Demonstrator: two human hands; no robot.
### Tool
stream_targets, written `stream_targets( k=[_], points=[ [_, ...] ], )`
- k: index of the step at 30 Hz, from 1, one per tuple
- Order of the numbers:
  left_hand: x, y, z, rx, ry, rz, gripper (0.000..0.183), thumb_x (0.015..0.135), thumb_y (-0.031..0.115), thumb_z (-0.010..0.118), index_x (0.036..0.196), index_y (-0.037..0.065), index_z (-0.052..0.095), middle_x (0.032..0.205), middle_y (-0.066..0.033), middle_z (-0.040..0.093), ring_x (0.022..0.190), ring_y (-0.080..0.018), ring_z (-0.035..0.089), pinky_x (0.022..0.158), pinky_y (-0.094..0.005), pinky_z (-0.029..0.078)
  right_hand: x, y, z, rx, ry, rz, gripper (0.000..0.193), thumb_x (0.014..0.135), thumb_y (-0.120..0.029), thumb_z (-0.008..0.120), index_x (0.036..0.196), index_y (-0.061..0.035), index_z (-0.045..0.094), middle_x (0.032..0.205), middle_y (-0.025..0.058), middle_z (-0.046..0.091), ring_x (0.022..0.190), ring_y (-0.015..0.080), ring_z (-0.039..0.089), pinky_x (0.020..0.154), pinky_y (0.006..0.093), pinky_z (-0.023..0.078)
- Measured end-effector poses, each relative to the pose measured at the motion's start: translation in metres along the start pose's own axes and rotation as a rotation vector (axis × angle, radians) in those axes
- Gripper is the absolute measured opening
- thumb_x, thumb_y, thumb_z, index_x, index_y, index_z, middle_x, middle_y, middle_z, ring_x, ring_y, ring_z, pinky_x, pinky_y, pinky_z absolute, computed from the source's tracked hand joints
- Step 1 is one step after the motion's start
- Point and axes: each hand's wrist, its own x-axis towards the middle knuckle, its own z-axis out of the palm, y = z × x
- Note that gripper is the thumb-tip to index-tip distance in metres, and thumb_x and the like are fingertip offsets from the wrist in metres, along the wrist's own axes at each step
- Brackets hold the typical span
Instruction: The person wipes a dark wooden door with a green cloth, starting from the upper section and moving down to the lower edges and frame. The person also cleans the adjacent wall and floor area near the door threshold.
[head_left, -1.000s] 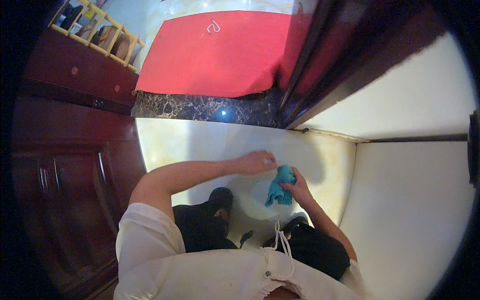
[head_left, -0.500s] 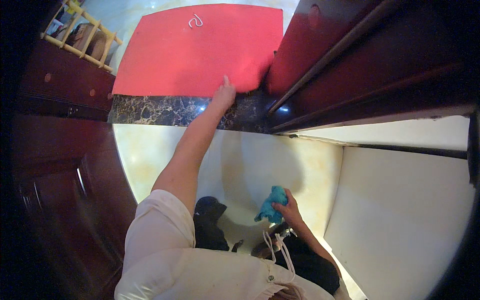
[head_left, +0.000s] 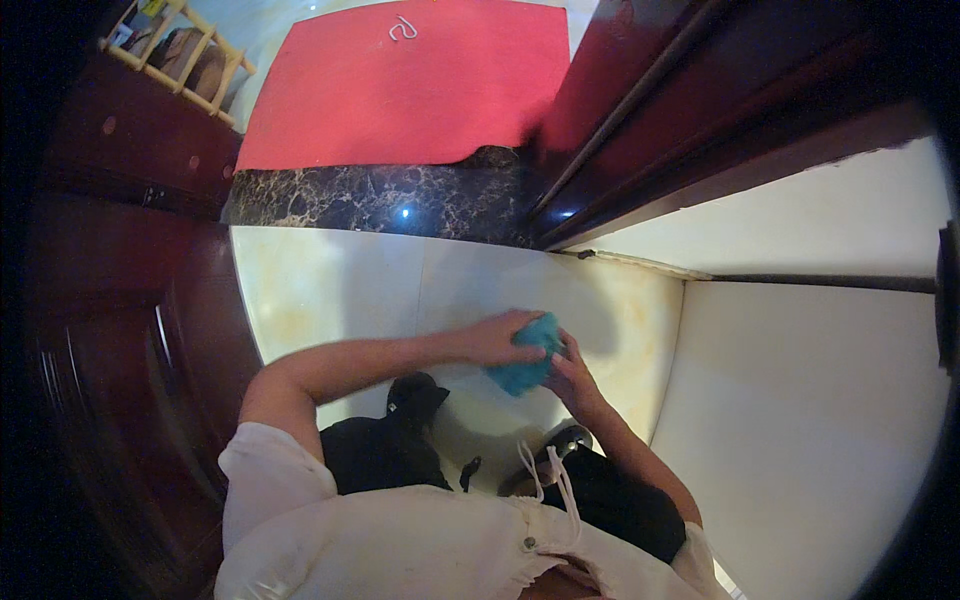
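Note:
A crumpled teal cloth [head_left: 522, 374] is held between my two hands, above the pale floor and in front of my knees. My left hand [head_left: 498, 338] reaches in from the left and closes over the cloth's upper left part, a little blurred by motion. On the other side, my right hand [head_left: 572, 378] grips its right edge, thumb and fingers bent around it. Part of the cloth is hidden behind the fingers.
Beyond the hands runs a dark marbled threshold [head_left: 350, 205], with a red mat [head_left: 410, 95] behind it bearing a white curled mark. Dark red door panels [head_left: 130, 360] and a door frame [head_left: 640, 130] flank me. A bamboo rack [head_left: 180, 70] stands far left.
My left hand has come back from the mat's near edge and taken hold of the cloth. My right hand has lifted the cloth slightly forward. The mat's near right edge now lies differently.

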Motion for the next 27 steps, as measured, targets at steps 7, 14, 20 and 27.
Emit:
stream_targets(
  k=[7, 14, 20, 27],
  points=[
    [0.054, 0.019, -0.107, 0.093, 0.855, -0.054, 0.054, 0.087, 0.032, 0.065, 0.129, 0.003, 0.049, 0.120, -0.0226, 0.055, 0.108, -0.0351, 0.057, 0.094, -0.0446, 0.045, 0.005, -0.047, 0.019, -0.425, -0.159, -0.147, 0.063, 0.092, -0.034, 0.058, 0.142, -0.0059, 0.032, 0.129, 0.0183, 0.051, 0.106, 0.0268, 0.060, 0.087, 0.0370, 0.049],
    [0.144, 0.081, -0.144, -0.387, 0.825, 0.322, 0.057, 0.093, 0.045, 0.055, 0.130, 0.003, 0.051, 0.115, -0.0164, 0.060, 0.107, -0.0247, 0.056, 0.097, -0.0396, 0.041, -0.013, -0.006, -0.011, -0.402, 0.044, 0.008, 0.044, 0.092, -0.027, 0.059, 0.127, -0.0010, 0.049, 0.109, 0.0145, 0.062, 0.086, 0.0211, 0.065, 0.074, 0.0332, 0.052],
    [0.193, -0.148, -0.087, -0.409, 0.559, -0.469, 0.068, 0.090, 0.055, 0.050, 0.134, 0.004, 0.047, 0.126, -0.0248, 0.056, 0.121, -0.0373, 0.051, 0.101, -0.0440, 0.039, -0.010, 0.006, -0.013, -0.294, 0.077, 0.074, 0.039, 0.093, -0.024, 0.058, 0.124, -0.0016, 0.051, 0.106, 0.0134, 0.063, 0.084, 0.0206, 0.065, 0.073, 0.0319, 0.052],
    [0.198, -0.036, -0.171, -0.234, 1.058, -0.204, 0.064, 0.087, 0.051, 0.056, 0.126, 0.000, 0.050, 0.119, -0.0278, 0.058, 0.113, -0.0419, 0.056, 0.094, -0.0470, 0.043, -0.017, 0.011, -0.026, -0.311, 0.155, 0.057, 0.032, 0.096, -0.022, 0.054, 0.121, -0.0020, 0.053, 0.105, 0.0135, 0.065, 0.084, 0.0228, 0.066, 0.072, 0.0328, 0.053]
  ],
)
